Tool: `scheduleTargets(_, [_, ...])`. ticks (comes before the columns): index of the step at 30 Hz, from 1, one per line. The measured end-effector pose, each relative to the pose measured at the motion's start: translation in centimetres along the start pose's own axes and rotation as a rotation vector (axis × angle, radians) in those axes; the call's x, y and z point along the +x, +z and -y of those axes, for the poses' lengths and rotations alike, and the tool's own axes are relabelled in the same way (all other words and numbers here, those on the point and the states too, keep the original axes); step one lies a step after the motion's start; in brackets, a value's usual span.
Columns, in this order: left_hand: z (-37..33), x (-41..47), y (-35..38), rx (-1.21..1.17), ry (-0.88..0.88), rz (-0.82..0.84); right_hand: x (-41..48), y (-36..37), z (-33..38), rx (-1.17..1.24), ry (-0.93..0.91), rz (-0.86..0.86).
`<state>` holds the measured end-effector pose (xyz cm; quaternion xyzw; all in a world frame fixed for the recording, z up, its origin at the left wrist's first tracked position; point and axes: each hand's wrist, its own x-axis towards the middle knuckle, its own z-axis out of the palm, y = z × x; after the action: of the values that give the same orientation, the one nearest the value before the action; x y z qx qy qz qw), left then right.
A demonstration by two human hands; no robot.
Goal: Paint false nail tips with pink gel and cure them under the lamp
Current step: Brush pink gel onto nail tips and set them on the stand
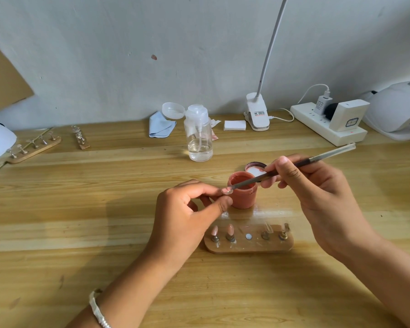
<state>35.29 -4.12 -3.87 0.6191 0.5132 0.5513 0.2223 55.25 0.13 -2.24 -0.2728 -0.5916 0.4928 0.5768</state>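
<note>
The left grip [187, 209] pinches a small, clear, glossy nail tip [227, 191] between thumb and forefinger, just in front of the rim of the open jar of pink gel [243, 194]. The right grip [317, 190] holds a slim brush [294, 165] with a dark shaft and a metal end. Its working end meets the nail tip. The jar's round lid [256, 167] lies behind the jar. Nearer the person, a rounded wooden holder [249, 248] carries two pink-coated tips at its left and two clear tips at its right. Farther back on the pale-grained wooden surface [81, 209] stand a clear plastic pump bottle [199, 138], a blue cloth [160, 126], a white clip lamp [257, 114] and a power strip [317, 125]. A white domed curing lamp [398, 107] sits at the far right.
</note>
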Motion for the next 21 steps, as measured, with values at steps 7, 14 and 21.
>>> scheduleTargets(7, [-0.03, -0.08, -0.17, 0.004, 0.002, 0.002, 0.16, -0.02, 0.09, 0.021, -0.002, -0.063])
scheduleTargets(14, [-0.02, -0.1, -0.05, 0.001, -0.016, 0.0, -0.03, 0.04, 0.21, 0.016, -0.055, 0.002])
scheduleTargets(21, [-0.17, -0.12, -0.03, -0.005, -0.026, 0.001, -0.2, 0.05, -0.19, -0.012, -0.025, 0.091])
